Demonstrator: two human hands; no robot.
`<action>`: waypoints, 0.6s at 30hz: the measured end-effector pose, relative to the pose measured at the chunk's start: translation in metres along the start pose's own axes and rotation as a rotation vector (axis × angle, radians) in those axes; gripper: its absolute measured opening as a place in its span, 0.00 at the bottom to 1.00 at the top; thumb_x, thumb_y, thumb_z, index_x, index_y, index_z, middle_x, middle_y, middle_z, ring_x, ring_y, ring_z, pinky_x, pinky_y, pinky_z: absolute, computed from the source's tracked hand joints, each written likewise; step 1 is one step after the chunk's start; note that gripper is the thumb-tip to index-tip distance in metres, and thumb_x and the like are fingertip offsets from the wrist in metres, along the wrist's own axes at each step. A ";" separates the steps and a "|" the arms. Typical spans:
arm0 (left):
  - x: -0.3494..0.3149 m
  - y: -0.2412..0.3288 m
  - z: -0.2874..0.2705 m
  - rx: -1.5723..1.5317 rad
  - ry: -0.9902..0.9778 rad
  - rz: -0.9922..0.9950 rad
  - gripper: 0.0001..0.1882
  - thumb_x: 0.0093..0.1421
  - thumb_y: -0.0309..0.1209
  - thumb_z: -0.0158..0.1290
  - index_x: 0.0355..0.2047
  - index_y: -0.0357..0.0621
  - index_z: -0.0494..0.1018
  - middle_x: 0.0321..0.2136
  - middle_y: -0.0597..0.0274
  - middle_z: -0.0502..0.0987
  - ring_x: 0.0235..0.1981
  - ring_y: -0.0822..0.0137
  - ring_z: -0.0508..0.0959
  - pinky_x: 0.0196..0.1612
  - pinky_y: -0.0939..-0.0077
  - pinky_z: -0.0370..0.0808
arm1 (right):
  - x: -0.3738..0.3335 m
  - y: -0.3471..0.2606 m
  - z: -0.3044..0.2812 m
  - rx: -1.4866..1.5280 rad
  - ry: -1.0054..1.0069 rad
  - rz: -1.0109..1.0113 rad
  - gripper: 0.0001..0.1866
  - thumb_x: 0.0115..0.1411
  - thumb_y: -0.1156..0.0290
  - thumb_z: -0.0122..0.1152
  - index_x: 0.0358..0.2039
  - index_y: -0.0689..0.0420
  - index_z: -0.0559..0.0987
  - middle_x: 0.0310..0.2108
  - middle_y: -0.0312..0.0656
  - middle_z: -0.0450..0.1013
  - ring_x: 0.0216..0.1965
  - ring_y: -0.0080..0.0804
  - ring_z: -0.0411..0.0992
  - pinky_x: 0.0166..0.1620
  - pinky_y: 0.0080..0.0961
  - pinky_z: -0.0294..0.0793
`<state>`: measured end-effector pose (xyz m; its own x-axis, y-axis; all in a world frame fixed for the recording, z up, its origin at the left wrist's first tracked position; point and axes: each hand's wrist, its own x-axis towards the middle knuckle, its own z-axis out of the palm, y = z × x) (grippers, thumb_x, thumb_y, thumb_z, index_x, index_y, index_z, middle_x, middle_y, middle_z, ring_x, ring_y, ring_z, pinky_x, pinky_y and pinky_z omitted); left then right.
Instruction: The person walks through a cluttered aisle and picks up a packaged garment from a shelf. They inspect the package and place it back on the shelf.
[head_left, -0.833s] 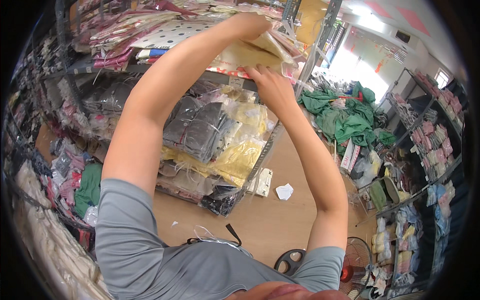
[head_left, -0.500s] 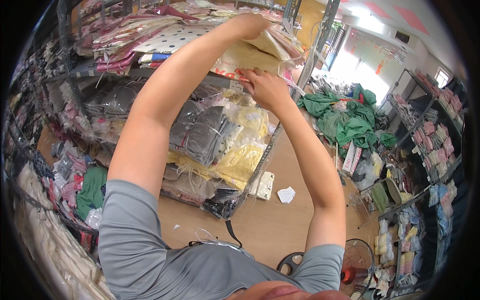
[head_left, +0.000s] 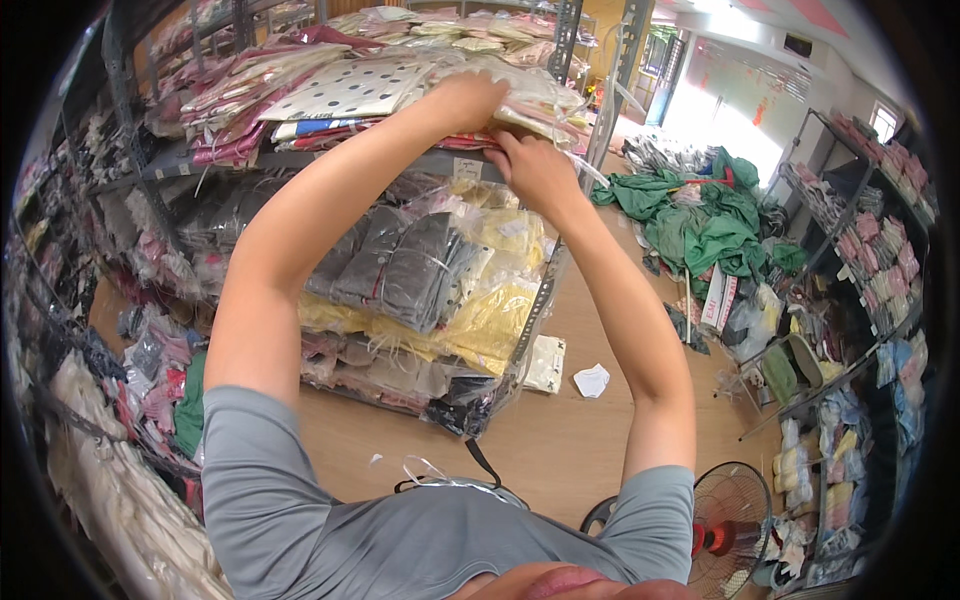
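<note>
A stack of flat garments in clear plastic bags lies on the shelf (head_left: 440,165) in front of me. My left hand (head_left: 472,102) rests at the stack's front with its fingers curled over the edge of a cream bagged garment (head_left: 545,125); its fingertips are partly hidden. Just below and to the right, my right hand (head_left: 540,172) touches the front edge of the stack with thumb and fingers apart. Left of my hands lies a white dotted bagged garment (head_left: 345,88), over pieces with blue and red edges.
Lower shelves hold bagged grey garments (head_left: 390,265) and yellow garments (head_left: 490,320). A metal upright (head_left: 605,100) stands right of my hands. Green cloth (head_left: 710,230) is heaped on the floor beyond. A fan (head_left: 730,530) stands at the lower right; white paper (head_left: 591,380) lies on the floor.
My left hand has come down and left, and the lifted cream garments now lie lower, covering the tan-yellow surface beneath. My right hand stays near the stack's edge. The view has shifted slightly.
</note>
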<state>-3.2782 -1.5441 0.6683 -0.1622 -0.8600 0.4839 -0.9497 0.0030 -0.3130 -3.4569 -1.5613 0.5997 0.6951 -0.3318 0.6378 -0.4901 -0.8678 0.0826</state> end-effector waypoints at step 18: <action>-0.035 0.010 -0.049 -0.205 0.286 0.157 0.36 0.57 0.51 0.58 0.57 0.38 0.67 0.57 0.46 0.70 0.59 0.53 0.70 0.59 0.61 0.66 | -0.315 0.032 0.050 0.564 0.314 0.163 0.17 0.51 0.77 0.67 0.44 0.59 0.77 0.40 0.46 0.76 0.39 0.41 0.76 0.43 0.34 0.75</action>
<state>-3.2954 -1.4895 0.6881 -0.3510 -0.6640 0.6602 -0.9364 0.2503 -0.2460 -3.6657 -1.5028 0.3633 0.4071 -0.4260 0.8080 -0.1661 -0.9044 -0.3931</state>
